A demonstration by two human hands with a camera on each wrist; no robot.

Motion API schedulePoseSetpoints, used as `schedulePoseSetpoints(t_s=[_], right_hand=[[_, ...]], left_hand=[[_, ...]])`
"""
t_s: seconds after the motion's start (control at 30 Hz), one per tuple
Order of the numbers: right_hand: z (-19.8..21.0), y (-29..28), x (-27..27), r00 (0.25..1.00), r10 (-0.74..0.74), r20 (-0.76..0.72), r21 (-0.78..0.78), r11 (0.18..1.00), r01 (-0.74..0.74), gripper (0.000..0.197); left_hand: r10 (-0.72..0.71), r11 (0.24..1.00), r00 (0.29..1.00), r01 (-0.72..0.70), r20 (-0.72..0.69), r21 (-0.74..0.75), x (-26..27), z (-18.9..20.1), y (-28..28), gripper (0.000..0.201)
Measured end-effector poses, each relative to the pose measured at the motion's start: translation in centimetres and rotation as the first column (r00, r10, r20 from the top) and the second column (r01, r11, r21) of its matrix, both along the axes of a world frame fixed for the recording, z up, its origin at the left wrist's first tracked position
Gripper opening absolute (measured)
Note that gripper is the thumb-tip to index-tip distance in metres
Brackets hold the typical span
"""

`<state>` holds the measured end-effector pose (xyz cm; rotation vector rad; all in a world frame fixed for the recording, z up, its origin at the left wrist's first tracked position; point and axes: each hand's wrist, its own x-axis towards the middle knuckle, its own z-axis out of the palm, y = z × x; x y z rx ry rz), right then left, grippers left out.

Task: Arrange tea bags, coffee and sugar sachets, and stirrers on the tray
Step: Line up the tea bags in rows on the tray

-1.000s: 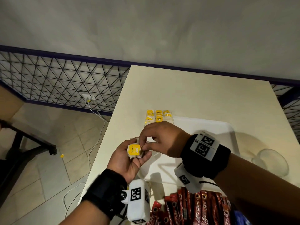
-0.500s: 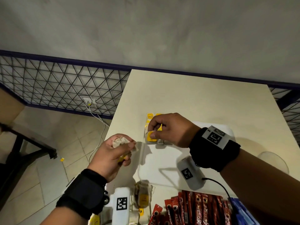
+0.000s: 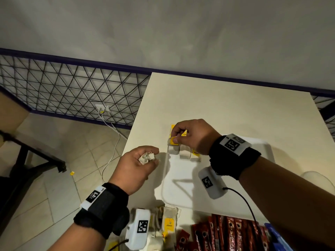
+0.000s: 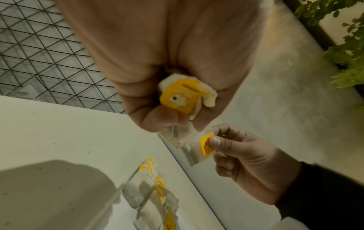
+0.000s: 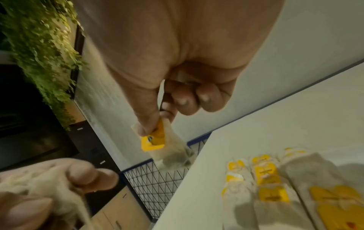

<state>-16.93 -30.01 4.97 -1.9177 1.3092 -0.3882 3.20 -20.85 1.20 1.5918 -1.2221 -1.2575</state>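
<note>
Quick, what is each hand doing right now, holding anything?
Left hand: closed around a crumpled white tea bag with a yellow tag.
Right hand: pinching another yellow-tagged white tea bag.

Little can be read. The red sachets [image 3: 233,234] at the bottom of the head view carry white vertical lettering, partly legible as "ESCAFE". A yellow tag [image 3: 195,152] on the tray's tea bags, under the wrist near the frame's centre, shows the letters "TE". The tag [image 3: 169,224] at the bottom centre bears print too small to read.
</note>
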Motion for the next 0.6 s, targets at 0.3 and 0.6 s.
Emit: schedulePoseSetpoints(t_s=[0.3, 0.6], right_hand=[[-7.1, -0.3, 1.7, 0.971, 0.115, -0.207, 0.132, 0.987, -0.089, 0.011], [-10.0, -2.8, 1.8, 0.919, 0.019, -0.394, 0.137, 0.99, 0.038, 0.015]], left_hand=[[0.015, 0.999, 1.0, -0.016, 0.027, 0.043, 2.5, -1.2, 0.1, 0.022], [0.007, 0.998, 1.0, -0.009, 0.016, 0.07, 3.9, -1.6, 0.2, 0.023]])
